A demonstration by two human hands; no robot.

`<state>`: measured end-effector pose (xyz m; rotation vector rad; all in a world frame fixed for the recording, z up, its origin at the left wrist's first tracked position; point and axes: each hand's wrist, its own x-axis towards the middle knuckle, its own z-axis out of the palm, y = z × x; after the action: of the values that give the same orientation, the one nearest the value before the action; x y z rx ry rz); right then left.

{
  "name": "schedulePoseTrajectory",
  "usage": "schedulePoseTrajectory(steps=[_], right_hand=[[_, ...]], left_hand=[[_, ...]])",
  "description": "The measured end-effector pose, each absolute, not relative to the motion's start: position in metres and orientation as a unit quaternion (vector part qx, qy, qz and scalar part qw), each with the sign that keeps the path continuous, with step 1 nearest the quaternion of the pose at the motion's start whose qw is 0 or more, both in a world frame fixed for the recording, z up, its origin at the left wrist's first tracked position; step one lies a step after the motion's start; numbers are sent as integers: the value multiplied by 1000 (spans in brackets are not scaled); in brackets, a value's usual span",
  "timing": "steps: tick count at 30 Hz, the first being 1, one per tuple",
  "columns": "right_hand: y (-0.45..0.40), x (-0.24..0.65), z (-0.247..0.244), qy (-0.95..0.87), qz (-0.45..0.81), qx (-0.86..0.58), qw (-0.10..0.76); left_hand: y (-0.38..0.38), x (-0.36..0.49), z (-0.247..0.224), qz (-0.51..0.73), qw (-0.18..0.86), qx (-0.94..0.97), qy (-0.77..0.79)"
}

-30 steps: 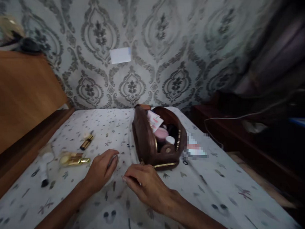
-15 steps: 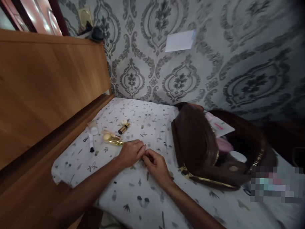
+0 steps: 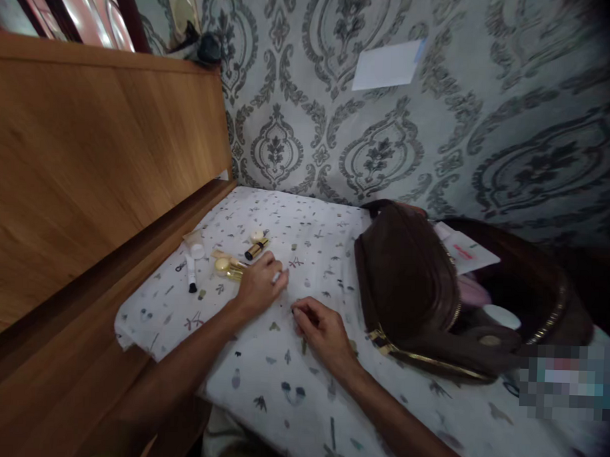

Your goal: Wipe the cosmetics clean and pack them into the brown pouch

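Observation:
My left hand (image 3: pixel 259 285) is closed above the patterned cloth, with a small whitish piece (image 3: pixel 276 277) showing between its fingers. To its right, my right hand (image 3: pixel 324 329) is pinched; a tiny dark spot shows at its fingertips, too small to name. A gap separates the hands. Just beyond my left hand lie a gold-coloured bottle with a round cap (image 3: pixel 223 266) and a small black-and-gold tube (image 3: pixel 257 248). A round cream-coloured item (image 3: pixel 257 236) sits behind that tube. Further left are a white tube with a black cap (image 3: pixel 190 274) and a white-capped tube (image 3: pixel 197 251).
An unzipped brown bag (image 3: pixel 408 279) stands on the right, holding a white packet (image 3: pixel 469 251), a pink item (image 3: pixel 471 291) and a white round lid (image 3: pixel 502 317). A wooden panel (image 3: pixel 108 128) borders the left side. Patterned wallpaper (image 3: pixel 289 108) rises behind the cloth-covered surface (image 3: pixel 305 218).
My hands were together and have come apart, the left moving up and away from the right. A whitish piece now shows in the left fingers. The view has shifted slightly.

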<state>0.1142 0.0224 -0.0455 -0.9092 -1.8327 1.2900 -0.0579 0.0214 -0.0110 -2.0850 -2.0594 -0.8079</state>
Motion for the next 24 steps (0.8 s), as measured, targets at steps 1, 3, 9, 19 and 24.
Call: schedulePoseTrajectory(steps=[1,3,9,19,24], right_hand=[[22,115,-47,-705,500,-356,356],[22,115,-49,-695,505,-365,358],[18,119,-48,-685,516,-370,359],[17,127,-48,-680,533,-359,353],[17,127,-47,-676,541,-356,350]], left_hand=[[23,-64,-7,-268,59,-665,-695],[24,-81,2,-270,76,-616,-736],[21,-148,35,-215,112,-443,-863],[19,-213,25,-70,38,-347,-934],[18,-225,19,-53,15,-370,-927]])
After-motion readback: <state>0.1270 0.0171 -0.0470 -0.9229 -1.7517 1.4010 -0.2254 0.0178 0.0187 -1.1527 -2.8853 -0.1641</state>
